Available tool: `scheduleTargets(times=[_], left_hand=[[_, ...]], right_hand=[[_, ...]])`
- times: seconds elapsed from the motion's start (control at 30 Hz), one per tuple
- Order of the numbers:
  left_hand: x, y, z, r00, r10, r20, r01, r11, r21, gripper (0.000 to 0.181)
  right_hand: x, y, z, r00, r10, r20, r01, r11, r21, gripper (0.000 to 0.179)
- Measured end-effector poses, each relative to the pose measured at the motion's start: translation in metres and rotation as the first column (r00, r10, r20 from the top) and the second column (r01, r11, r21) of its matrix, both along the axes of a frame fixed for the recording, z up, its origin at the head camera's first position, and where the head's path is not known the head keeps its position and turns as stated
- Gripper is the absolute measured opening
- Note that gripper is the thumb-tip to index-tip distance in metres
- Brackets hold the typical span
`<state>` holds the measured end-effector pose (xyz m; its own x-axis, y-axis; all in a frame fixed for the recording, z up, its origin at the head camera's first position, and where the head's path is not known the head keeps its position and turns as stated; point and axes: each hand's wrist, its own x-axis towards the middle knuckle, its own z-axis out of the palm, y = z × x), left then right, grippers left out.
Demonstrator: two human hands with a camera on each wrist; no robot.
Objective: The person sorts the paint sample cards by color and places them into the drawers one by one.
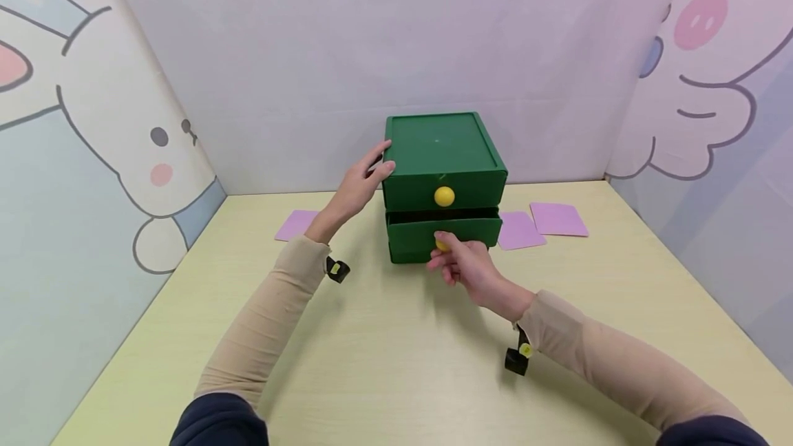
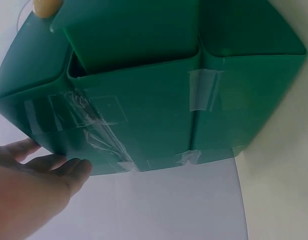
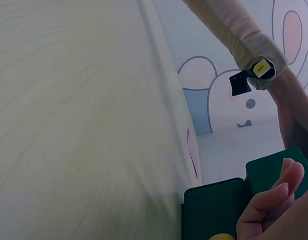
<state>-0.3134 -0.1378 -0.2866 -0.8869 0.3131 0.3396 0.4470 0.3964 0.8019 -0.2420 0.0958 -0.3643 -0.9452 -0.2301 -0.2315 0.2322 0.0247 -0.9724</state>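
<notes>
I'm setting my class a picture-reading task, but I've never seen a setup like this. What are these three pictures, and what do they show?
There is no machine here, just a person's two bare hands. The widest picture comes from a camera worn on the head, looking forward and down. The other two come from cameras on the wrists, which is why they look tilted: the left one sees the side of the green drawer unit, the right one sees tabletop and drawer fronts.

The unit stands on the tabletop, with purple sheets lying nearby, one to its left and two to its right. The left hand rests against the unit's upper left edge. The right hand pinches the yellow knob of a partly open drawer.
</notes>
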Motion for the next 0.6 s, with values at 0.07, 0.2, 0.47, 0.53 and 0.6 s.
scheduleTargets(times=[0.07, 0.2, 0.47, 0.53, 0.6], left_hand=[[0.000, 0.000, 0.000, 1.000, 0.000, -0.003, 0.000, 1.000, 0.000, 0.058], [0.002, 0.002, 0.003, 1.000, -0.001, -0.001, 0.001, 1.000, 0.002, 0.057], [-0.004, 0.002, -0.002, 1.000, 0.003, -0.012, -0.003, 1.000, 0.003, 0.057], [-0.004, 0.002, -0.003, 1.000, 0.001, -0.014, 0.000, 1.000, 0.006, 0.057], [-0.004, 0.001, -0.003, 1.000, -0.001, -0.013, 0.001, 1.000, 0.009, 0.058]], right_hand=[[-0.003, 0.000, 0.000, 1.000, 0.000, 0.003, 0.000, 1.000, -0.008, 0.049], [-0.007, -0.001, 0.001, 1.000, -0.002, 0.004, 0.003, 1.000, -0.026, 0.047], [-0.018, -0.003, -0.004, 1.000, -0.003, 0.004, 0.003, 0.999, -0.047, 0.047], [-0.020, -0.003, -0.004, 1.000, -0.008, 0.005, 0.009, 0.999, -0.054, 0.045], [-0.021, -0.004, -0.004, 1.000, -0.014, 0.008, 0.014, 0.998, -0.058, 0.044]])
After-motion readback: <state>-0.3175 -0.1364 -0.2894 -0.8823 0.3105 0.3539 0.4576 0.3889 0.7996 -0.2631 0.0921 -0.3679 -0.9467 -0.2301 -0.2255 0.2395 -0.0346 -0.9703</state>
